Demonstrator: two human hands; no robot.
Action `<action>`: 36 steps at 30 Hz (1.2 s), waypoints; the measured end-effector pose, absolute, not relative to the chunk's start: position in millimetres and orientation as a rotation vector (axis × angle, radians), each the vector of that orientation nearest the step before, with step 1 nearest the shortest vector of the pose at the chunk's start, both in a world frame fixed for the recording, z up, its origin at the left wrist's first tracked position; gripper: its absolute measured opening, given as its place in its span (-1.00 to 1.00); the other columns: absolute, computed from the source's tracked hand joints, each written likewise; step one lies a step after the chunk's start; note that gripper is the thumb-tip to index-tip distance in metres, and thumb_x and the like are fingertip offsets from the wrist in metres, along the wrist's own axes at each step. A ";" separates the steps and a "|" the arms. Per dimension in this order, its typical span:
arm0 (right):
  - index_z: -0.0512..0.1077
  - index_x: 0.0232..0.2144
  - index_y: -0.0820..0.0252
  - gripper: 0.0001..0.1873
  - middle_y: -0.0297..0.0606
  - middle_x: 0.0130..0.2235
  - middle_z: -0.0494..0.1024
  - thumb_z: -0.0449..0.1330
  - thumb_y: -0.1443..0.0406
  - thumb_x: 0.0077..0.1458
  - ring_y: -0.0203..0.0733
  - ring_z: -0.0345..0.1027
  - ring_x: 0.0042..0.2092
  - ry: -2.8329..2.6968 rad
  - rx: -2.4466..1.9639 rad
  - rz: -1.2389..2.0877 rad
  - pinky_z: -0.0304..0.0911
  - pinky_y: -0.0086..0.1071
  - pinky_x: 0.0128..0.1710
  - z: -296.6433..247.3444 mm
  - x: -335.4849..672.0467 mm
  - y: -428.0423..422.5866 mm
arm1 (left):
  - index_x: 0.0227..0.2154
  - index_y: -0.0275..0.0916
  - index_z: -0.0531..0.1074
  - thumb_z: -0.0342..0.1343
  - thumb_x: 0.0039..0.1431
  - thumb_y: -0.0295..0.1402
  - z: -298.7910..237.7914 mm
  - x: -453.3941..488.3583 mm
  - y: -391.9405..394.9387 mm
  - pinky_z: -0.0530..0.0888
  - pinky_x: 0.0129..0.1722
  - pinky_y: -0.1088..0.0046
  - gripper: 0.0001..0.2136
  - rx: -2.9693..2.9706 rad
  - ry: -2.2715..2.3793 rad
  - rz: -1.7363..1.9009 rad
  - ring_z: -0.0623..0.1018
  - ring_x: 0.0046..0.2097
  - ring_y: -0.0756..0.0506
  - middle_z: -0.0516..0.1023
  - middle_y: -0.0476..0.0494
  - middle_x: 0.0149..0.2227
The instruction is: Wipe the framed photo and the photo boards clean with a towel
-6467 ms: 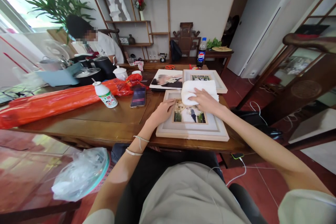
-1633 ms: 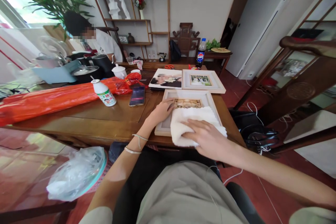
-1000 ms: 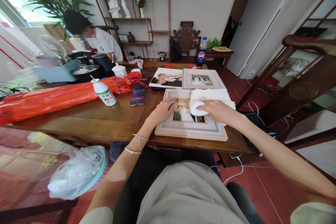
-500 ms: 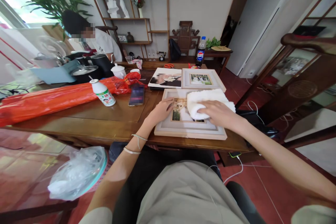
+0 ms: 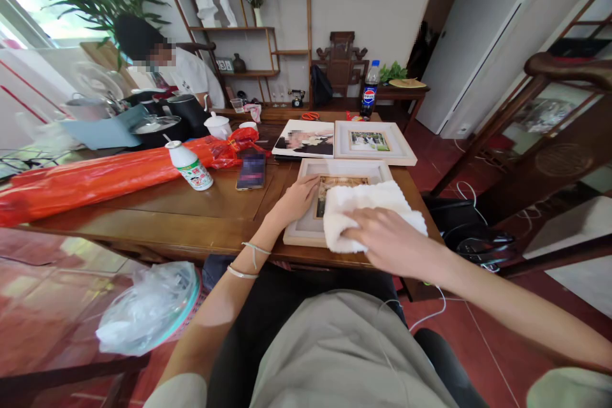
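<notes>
A white-edged picture frame point(image 5: 305, 233) lies flat on the wooden table in front of me, a photo showing inside it. On its left side my left hand point(image 5: 299, 200) rests with the fingers stretched over the surface. My right hand point(image 5: 386, 236) grips a folded white towel point(image 5: 366, 195) and presses it down over the right and lower part of the frame, hiding much of the photo. Behind it are a second picture frame point(image 5: 400, 150) and a white-bordered photo print point(image 5: 306, 135), side by side.
A phone point(image 5: 252, 171), a white drink bottle point(image 5: 190, 166) and a long red plastic-wrapped bundle point(image 5: 109, 171) lie or stand to the left. A cola bottle point(image 5: 370, 90) stands at the back. Another person point(image 5: 198, 76) sits at the far left. A bag-lined bin point(image 5: 153, 309) is below.
My right hand has moved the towel toward me and slightly left, from the frame's upper right to its lower edge. The left hand stays on the frame.
</notes>
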State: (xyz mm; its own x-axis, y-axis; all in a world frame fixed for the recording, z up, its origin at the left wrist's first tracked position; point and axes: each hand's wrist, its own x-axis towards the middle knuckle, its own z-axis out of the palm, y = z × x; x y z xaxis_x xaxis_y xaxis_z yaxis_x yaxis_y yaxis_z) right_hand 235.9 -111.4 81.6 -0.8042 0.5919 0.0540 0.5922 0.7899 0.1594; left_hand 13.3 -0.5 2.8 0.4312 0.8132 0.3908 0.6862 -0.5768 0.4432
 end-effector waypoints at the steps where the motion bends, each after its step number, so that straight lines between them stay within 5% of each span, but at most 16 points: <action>1: 0.46 -0.15 0.15 -0.56 -0.05 0.02 0.43 0.03 0.52 -0.08 0.05 0.32 -0.01 -2.973 -0.942 -0.260 0.24 -0.16 -0.15 81.8 234.3 -123.9 | 0.09 -0.30 0.32 -0.23 0.32 -0.35 2.7 13.3 -0.6 0.28 0.18 0.23 -0.62 2.480 1.311 0.845 0.33 0.19 -0.14 0.33 -0.24 0.17; 12: 0.46 -0.12 0.17 -0.51 -0.02 0.13 0.33 0.04 0.55 -0.12 0.08 0.25 0.08 -2.792 -1.240 -0.468 0.17 -0.12 -0.03 57.9 255.9 -60.2 | 0.08 -0.30 0.32 -0.22 0.31 -0.35 -0.6 12.6 0.5 0.29 0.18 0.25 -0.63 2.542 1.317 0.798 0.30 0.20 -0.14 0.31 -0.24 0.18; 17: 0.44 -0.11 0.19 -0.56 -0.03 -0.08 0.48 0.02 0.49 -0.06 0.06 0.33 -0.08 -2.668 -1.386 -0.507 0.20 -0.18 -0.18 66.4 259.6 -12.3 | 0.08 -0.29 0.32 -0.20 0.30 -0.34 -1.2 12.9 1.3 0.28 0.18 0.27 -0.63 2.531 1.320 0.798 0.31 0.20 -0.15 0.31 -0.24 0.18; 23: 0.32 -0.04 0.32 -0.52 0.06 0.00 0.40 0.02 0.47 -0.09 0.08 0.15 0.09 -2.600 -1.014 -0.363 0.13 -0.21 -0.08 74.9 210.5 27.9 | 0.08 -0.33 0.32 -0.16 0.28 -0.37 0.2 13.2 2.6 0.30 0.17 0.24 -0.64 2.554 1.279 0.818 0.31 0.20 -0.18 0.31 -0.29 0.17; 28: 0.26 -0.07 0.28 -0.55 -0.04 -0.19 0.45 0.01 0.46 -0.09 0.00 0.30 -0.21 -2.783 -0.996 -0.145 0.12 -0.30 -0.31 68.4 174.3 52.1 | -0.01 -0.32 0.39 -0.17 0.29 -0.38 4.5 14.3 2.1 0.33 0.14 0.25 -0.67 2.571 1.239 0.824 0.39 0.12 -0.18 0.40 -0.28 0.07; 36: 0.31 -0.06 0.22 -0.59 -0.07 -0.22 0.46 0.01 0.42 -0.01 -0.09 0.30 -0.30 -2.910 -1.239 -0.214 -0.05 -0.37 -0.43 90.7 210.1 33.4 | 0.05 -0.32 0.34 -0.15 0.28 -0.38 -1.4 13.6 4.8 0.32 0.15 0.26 -0.65 2.558 1.269 0.831 0.34 0.18 -0.17 0.33 -0.27 0.15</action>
